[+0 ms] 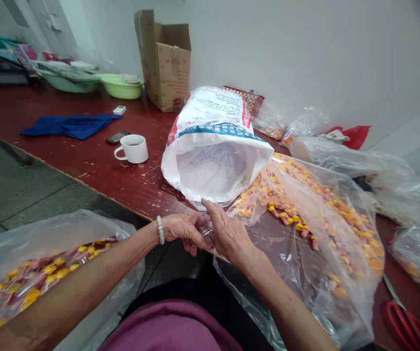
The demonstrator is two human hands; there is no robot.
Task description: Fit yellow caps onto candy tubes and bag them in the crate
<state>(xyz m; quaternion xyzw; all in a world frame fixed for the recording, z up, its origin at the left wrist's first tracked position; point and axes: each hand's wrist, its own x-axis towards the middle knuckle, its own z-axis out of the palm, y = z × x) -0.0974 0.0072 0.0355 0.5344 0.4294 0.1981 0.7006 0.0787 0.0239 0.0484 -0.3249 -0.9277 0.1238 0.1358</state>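
Just in front of the open mouth of a white woven sack [215, 114], my two hands come together at the table edge. My left hand [184, 231], with a beaded bracelet at the wrist, has its fingers curled around a clear plastic piece [206, 225]. From the other side, my right hand [228, 231] closes on the same piece, its index finger reaching towards the sack. The exact shape of the piece is hard to make out. Clear contents show inside the sack. To the right, small pink pieces with yellow caps [293, 222] lie in and on a large clear bag [345, 195].
Another clear bag [118, 222] with yellow-capped pieces is at lower left. A white mug [135, 149], a phone-like device [116, 138] and a blue cloth [72, 126] lie on the red table [85, 161]. Behind stands a cardboard box [173, 73]. Red-handled scissors [403, 321] lie at lower right.
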